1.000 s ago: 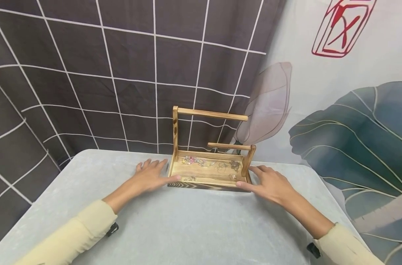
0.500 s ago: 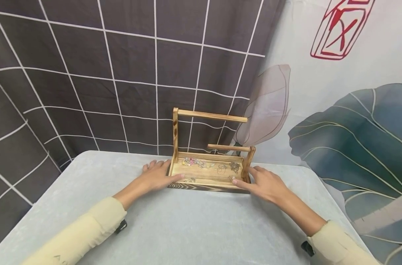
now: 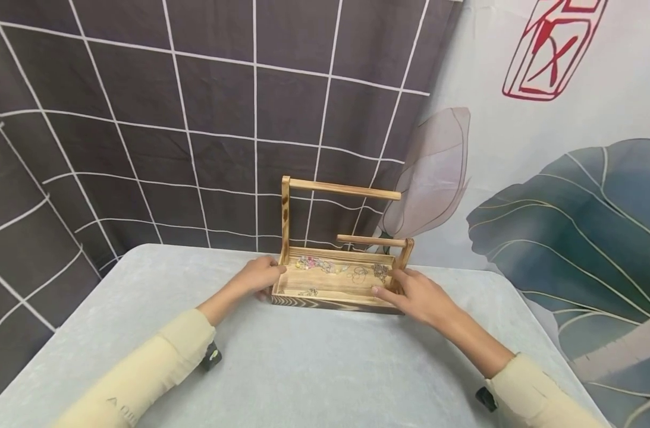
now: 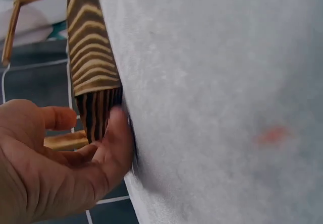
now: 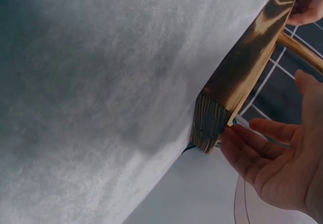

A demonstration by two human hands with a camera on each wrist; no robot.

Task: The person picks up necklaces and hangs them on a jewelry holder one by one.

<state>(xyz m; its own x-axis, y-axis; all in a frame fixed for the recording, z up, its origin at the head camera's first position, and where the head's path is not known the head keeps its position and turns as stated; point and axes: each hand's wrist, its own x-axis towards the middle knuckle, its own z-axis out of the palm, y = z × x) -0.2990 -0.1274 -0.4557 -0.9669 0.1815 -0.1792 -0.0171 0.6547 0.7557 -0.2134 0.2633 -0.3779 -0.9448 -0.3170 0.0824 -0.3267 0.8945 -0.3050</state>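
Observation:
A wooden tray (image 3: pixel 330 304) with two uneven handles stands at the back of the table, its dark-grained front wall facing me. At its left end my left hand (image 3: pixel 256 277) grips the end wall, thumb over the rim; in the left wrist view its fingers (image 4: pixel 117 143) curl against the outside near the bottom. My right hand (image 3: pixel 422 299) is at the other end, thumb extended over the front rim. In the right wrist view its fingertips (image 5: pixel 229 135) touch the striped end wall, with the thumb apart. Small colourful trinkets (image 3: pixel 313 263) and thin chains (image 3: pixel 380 271) lie inside.
The tall handle (image 3: pixel 346 189) rises from the tray's left end, the short handle (image 3: pixel 371 240) from its right. A dark gridded curtain (image 3: pixel 212 95) and a printed white cloth (image 3: pixel 496 196) hang behind the pale grey table (image 3: pixel 314 368).
My left hand has moved right onto the tray's end, its thumb drawing back from the front to the side rim. My right hand has shifted slightly left. The tray stays about where it was.

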